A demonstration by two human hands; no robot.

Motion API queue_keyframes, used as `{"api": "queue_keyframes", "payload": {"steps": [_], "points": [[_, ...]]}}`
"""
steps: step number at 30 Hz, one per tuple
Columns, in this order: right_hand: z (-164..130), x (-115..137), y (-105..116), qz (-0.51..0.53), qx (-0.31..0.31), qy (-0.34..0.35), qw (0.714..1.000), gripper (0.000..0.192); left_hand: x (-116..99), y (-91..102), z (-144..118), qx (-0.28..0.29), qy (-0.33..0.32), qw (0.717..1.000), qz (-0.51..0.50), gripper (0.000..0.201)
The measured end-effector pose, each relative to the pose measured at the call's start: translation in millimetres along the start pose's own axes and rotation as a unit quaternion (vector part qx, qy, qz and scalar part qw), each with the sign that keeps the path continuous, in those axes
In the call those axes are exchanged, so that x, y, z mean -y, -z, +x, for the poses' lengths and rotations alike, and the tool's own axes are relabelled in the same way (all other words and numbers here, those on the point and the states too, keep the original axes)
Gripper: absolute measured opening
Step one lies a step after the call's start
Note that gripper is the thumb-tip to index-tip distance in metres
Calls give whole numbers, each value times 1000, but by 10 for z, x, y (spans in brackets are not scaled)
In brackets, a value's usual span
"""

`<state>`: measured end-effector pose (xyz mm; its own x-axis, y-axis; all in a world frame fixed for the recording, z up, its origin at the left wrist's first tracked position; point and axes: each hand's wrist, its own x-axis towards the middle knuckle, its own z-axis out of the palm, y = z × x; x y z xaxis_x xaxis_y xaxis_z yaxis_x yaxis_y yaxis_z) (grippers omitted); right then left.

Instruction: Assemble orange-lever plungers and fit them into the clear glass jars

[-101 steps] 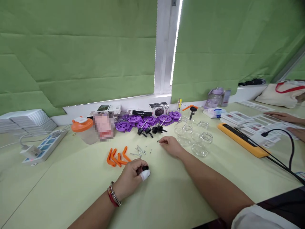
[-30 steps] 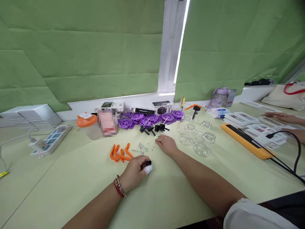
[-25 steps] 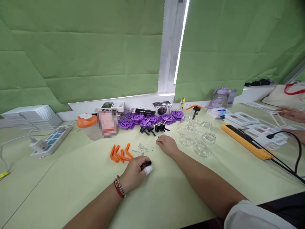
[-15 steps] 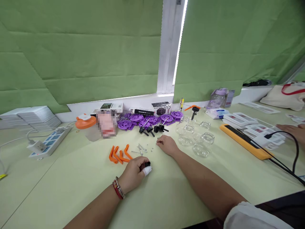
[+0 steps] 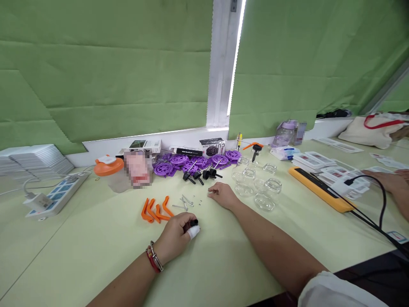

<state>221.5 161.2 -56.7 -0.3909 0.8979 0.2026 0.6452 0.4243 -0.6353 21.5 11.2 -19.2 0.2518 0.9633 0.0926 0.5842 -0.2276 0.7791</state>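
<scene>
A small black knob point(image 5: 194, 222) sits pinched in the left hand point(image 5: 175, 241), which rests on the pale green table point(image 5: 96, 238) with one fingertip wrapped in white. Further out, the right hand point(image 5: 223, 195) lies curled on the table, fingertips at what looks like a tiny spring point(image 5: 210, 194), too small to be sure. Loose metal pins point(image 5: 184, 202) lie between the hands, orange levers point(image 5: 155, 210) beside them, glass jars point(image 5: 258, 187) to the right.

single head-worn view, forward and down, close over the table point(image 5: 96, 256)
</scene>
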Motion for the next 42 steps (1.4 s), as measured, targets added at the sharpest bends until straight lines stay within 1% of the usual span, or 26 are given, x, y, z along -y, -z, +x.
{"api": "queue_keyframes", "payload": {"steps": [5, 11, 13, 15, 18, 20, 23, 26, 33, 38, 40, 42], "points": [[-10, 77, -16, -54, 6, 23, 998, 16, -11, 3, -2, -3, 1, 1000, -2, 14], [-9, 90, -16, -43, 4, 24, 999, 14, -9, -3, 2, -8, -2, 1000, -2, 13], [-44, 129, -5, 3, -4, 39, 999, 13, -9, -5, 0, -9, -4, 1000, -4, 13], [-117, 220, 12, 87, -14, 79, 993, 12, -11, -5, -1, -8, -3, 1000, -6, 13], [-281, 432, 37, 231, -2, 153, 961, 12, -18, -4, 3, -6, -4, 1000, -4, 12], [-388, 575, 43, 283, 43, 190, 939, 14, -19, -6, 9, -6, -7, 1000, -7, 11], [-484, 711, 34, 304, 116, 220, 920, 18, -7, -14, 18, -8, -15, 1000, -17, 12], [-492, 739, 19, 310, 132, 224, 915, 20, 11, -25, 24, -13, -20, 999, -24, 12], [-444, 668, 2, 307, 158, 218, 913, 24, 8, -26, 26, -13, -17, 999, -34, 16], [-429, 639, -26, 328, 164, 203, 908, 24, -2, -17, 28, -8, -15, 999, -37, 14], [-382, 582, -7, 335, 156, 187, 910, 23, 3, -15, 27, -6, -10, 999, -35, 14], [-298, 469, 39, 323, 118, 162, 925, 22, 8, -13, 24, -6, -3, 1000, -28, 14]]}}
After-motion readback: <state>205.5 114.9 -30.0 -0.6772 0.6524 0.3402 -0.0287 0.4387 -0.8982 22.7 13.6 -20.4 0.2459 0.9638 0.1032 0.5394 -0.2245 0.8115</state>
